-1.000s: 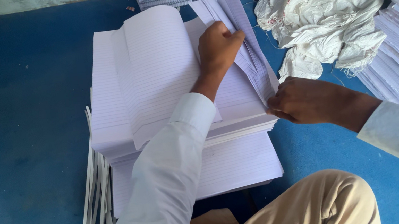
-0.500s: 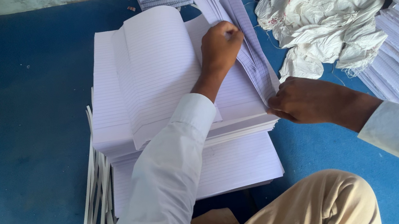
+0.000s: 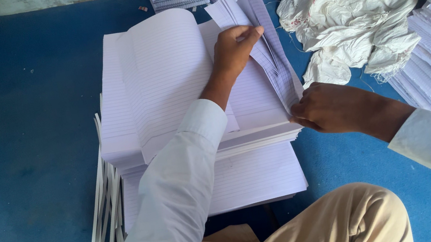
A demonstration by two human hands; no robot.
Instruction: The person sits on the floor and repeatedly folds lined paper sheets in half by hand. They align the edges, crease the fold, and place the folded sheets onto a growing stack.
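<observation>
Head view, looking down at blue floor [image 3: 19, 165]. Stack of ruled paper sheets [image 3: 166, 88] sits at floor centre, just ahead of person's knee. Left hand [image 3: 236, 50] rests on stack's right half, fingers curled, thumb pressing raised bunch of folded sheets [image 3: 265, 35] along stack's right edge. Right hand [image 3: 331, 107] pinches near corner of same bunch, fingers closed on paper. White crumpled cloth [image 3: 358, 16] lies right of stack. Compared with half second earlier: left hand's fingers slightly more extended along fold; right hand unchanged.
</observation>
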